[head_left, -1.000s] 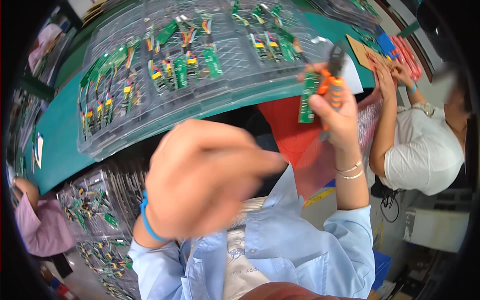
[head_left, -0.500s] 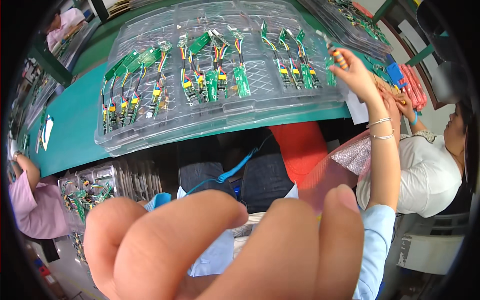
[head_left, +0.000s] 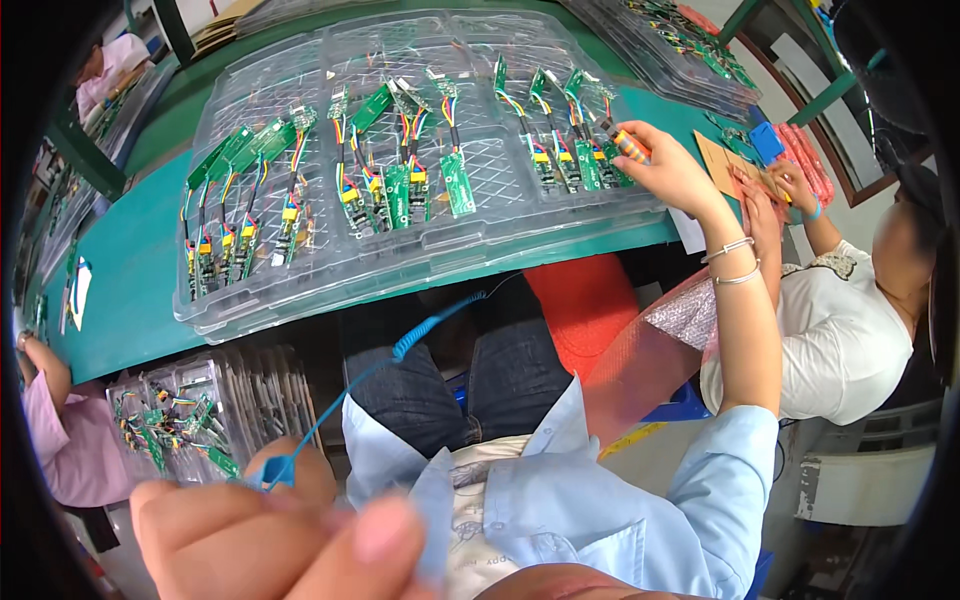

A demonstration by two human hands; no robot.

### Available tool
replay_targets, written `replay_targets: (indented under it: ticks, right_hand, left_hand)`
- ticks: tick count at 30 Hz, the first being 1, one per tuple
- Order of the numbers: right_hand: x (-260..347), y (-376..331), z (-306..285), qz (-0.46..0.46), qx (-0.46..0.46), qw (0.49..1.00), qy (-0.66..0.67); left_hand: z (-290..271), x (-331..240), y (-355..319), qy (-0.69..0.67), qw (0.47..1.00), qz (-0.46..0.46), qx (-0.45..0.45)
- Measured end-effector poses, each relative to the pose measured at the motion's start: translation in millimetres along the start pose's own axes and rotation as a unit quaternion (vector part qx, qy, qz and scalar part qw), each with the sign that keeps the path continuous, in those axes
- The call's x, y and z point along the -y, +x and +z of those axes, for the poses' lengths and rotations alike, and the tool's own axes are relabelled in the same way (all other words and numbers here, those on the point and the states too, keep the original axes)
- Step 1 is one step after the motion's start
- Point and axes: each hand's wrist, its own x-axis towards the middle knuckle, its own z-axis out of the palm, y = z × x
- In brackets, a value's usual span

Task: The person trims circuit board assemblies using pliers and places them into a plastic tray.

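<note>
My right hand (head_left: 670,175) reaches over the right end of a clear plastic tray (head_left: 420,262), fingers closed on a wired circuit board. Orange, yellow and grey stripes show on the held part (head_left: 631,147); my fingers hide the rest. Beside it in the right compartment stand several green boards with coloured wires (head_left: 560,150). More wired boards (head_left: 375,170) lie in the middle compartment, and others (head_left: 245,190) in the left one. Low in the picture, very near, my left hand (head_left: 270,545) is bent-fingered and smeared by motion. A blue wrist strap (head_left: 277,470) shows behind it.
The tray rests on a green table (head_left: 130,250). A coiled blue cord (head_left: 430,330) crosses my lap. More filled trays (head_left: 180,410) stand at lower left and others (head_left: 680,50) at far right. A co-worker's hands (head_left: 765,200) work at right near cardboard (head_left: 715,165).
My right hand has come down over the tray's right compartment with the wired board. My left hand has dropped toward the lower left. The whole view has shifted slightly.
</note>
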Motion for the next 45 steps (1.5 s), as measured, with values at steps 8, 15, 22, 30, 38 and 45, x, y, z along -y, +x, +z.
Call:
replay_targets:
  ticks: [8,15,22,30,38,45]
  right_hand:
    - [8.5,-3.1,-5.4,0.001,0.017,1.000,-0.002]
    - [45.4,14.7,-2.2,-0.140,-0.141,0.980,0.003]
    - [85.1,78.6,22.0,-0.276,0.090,0.950,0.111]
    - [70.6,81.6,35.7,-0.335,0.075,0.935,0.087]
    - [-16.1,62.6,4.5,-0.268,-0.032,0.913,0.307]
    - [-66.5,41.8,-10.3,-0.547,-0.224,0.670,0.448]
  left_hand:
    - [32.6,17.3,-36.0,-0.080,0.968,-0.238,-0.014]
    - [-5.2,13.6,-78.9,0.021,0.932,-0.359,-0.044]
    - [-56.2,-19.5,-96.7,0.191,0.853,-0.482,-0.054]
    - [-142.3,-34.5,-261.4,0.447,0.704,-0.541,-0.109]
    - [-68.2,-6.3,-354.2,0.472,0.654,-0.589,-0.044]
    - [-102.6,-10.7,-320.3,0.418,0.604,-0.668,0.120]
